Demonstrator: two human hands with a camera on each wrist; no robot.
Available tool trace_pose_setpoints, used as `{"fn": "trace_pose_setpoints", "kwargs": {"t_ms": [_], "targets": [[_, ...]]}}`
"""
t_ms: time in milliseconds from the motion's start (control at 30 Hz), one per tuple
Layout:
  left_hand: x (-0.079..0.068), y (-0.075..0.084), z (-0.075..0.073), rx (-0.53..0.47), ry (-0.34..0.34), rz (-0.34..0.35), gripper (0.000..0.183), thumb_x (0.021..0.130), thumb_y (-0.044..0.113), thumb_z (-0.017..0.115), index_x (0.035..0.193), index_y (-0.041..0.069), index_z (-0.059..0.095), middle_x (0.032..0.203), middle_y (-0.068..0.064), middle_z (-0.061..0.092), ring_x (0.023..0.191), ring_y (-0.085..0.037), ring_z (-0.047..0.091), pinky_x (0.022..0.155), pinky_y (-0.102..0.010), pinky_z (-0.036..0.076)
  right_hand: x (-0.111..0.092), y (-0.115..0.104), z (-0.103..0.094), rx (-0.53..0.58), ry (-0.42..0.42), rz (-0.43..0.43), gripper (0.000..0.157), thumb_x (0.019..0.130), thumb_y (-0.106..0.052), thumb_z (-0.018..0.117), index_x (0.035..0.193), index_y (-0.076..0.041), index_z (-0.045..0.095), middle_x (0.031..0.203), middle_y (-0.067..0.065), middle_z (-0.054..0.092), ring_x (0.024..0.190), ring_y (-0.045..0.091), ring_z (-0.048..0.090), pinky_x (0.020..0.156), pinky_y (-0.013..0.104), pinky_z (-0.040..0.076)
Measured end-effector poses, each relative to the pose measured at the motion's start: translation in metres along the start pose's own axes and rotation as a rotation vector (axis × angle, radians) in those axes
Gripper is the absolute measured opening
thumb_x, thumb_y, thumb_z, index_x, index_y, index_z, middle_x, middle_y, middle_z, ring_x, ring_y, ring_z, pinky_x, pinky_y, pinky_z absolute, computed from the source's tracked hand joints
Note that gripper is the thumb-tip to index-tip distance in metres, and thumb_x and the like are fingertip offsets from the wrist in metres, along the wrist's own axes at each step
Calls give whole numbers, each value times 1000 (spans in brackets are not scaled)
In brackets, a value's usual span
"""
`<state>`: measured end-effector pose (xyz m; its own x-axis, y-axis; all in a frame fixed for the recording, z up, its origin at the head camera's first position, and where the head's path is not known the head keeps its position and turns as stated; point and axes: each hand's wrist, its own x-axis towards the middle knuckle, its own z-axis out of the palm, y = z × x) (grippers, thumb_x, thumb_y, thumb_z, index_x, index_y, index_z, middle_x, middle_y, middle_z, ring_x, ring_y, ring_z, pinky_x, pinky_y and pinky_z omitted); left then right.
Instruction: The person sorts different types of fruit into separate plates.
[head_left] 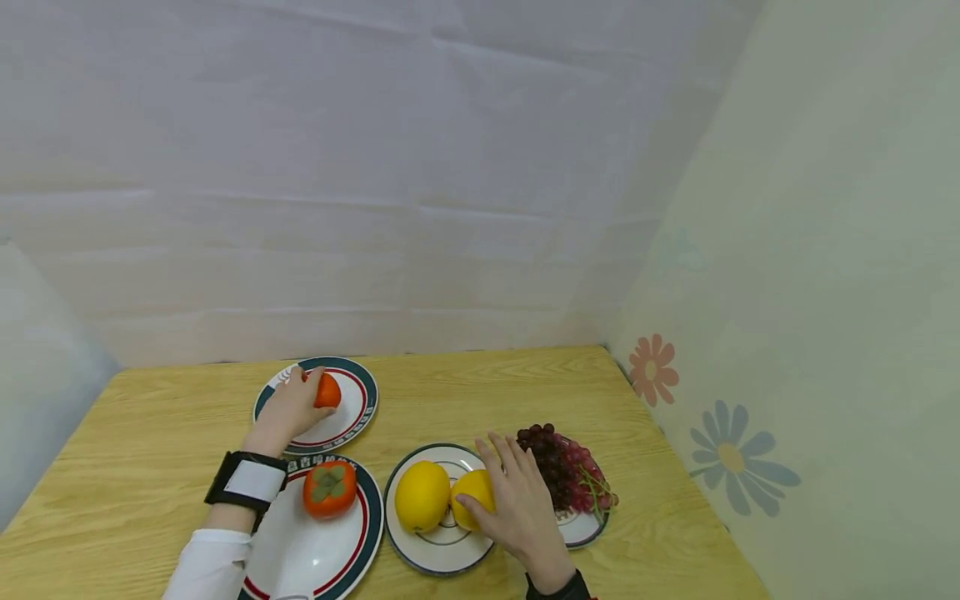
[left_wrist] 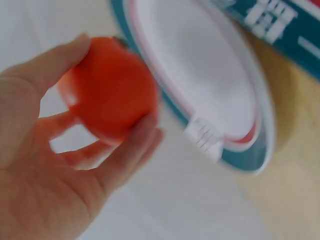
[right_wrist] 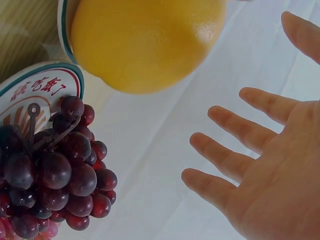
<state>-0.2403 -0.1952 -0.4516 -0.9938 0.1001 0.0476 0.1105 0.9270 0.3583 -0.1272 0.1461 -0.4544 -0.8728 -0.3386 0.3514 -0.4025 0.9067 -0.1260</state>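
Observation:
My left hand (head_left: 294, 406) grips an orange-red persimmon (left_wrist: 112, 90) between thumb and fingers. In the head view it is over the far plate (head_left: 358, 423), which has a dark green rim and a red ring. A second persimmon (head_left: 330, 490), leafy top up, sits on the larger near plate (head_left: 300, 550). My right hand (head_left: 517, 500) has its fingers spread and holds nothing. In the head view it overlaps a rounded yellow fruit (head_left: 471, 497); the right wrist view shows a gap between the fingertips and a yellow fruit (right_wrist: 145, 45).
Another yellow fruit (head_left: 422, 497) lies on the small middle plate (head_left: 442, 560). To the right, dark grapes (head_left: 551, 458) and red grapes (head_left: 581, 475) rest on a plate (head_left: 577, 532). A pale cloth wall (head_left: 405, 250) stands behind the wooden table (head_left: 465, 383), and a flowered one (head_left: 825, 333) at right.

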Motion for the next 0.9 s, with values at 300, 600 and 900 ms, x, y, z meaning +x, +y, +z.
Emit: {"fn": "trace_pose_setpoints", "kwargs": {"t_ms": [300,600,900], "targets": [[-66,23,-36,54,-150,-86,75,65,25,83,121,-10,48,103,-35,52,80,-36,54,70,-52,54,0,0,0,-23,-15,9,75,76,-56,66,137,-18,43,138,11,46,127,32,41,101,57,40],[-106,30,-17,23,-206,-175,79,60,21,86,121,-10,46,104,-36,49,78,-37,54,67,-51,52,-2,1,0,-10,-1,2,73,77,-56,65,135,-17,45,137,11,47,126,33,42,101,57,41],[-125,31,7,20,-300,-240,85,61,27,85,124,-12,43,101,-37,46,71,-33,54,64,-48,52,-3,2,0,-5,8,-1,73,76,-55,67,135,-17,46,136,13,48,125,35,43,100,58,41]]}}
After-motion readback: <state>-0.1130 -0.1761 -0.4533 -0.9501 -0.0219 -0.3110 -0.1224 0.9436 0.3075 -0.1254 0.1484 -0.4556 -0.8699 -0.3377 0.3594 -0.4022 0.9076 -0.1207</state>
